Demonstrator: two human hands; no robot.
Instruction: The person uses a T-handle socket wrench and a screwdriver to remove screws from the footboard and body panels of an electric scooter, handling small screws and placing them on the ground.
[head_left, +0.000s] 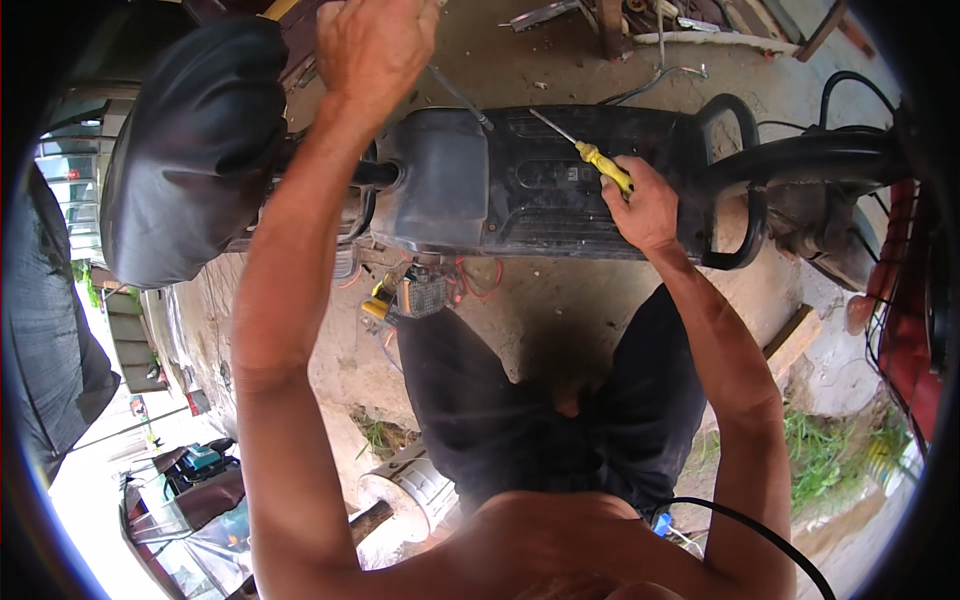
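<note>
My right hand grips a yellow-handled screwdriver above the black footboard of what looks like a scooter, its metal shaft angled up toward the left. My left hand is raised at the top edge, beyond the footboard, with curled fingers partly cut off by the frame, so what they hold is unclear. A black covered seat is left of my forearm. A thick black tube and looped bar are at the footboard's right end. A thin rod lies near my left hand.
Below the footboard, between it and my legs, are a tool with yellow parts and red wires. A pale cylinder lies at lower left. Metal scraps and a wooden post are at the back. Red panels stand at right.
</note>
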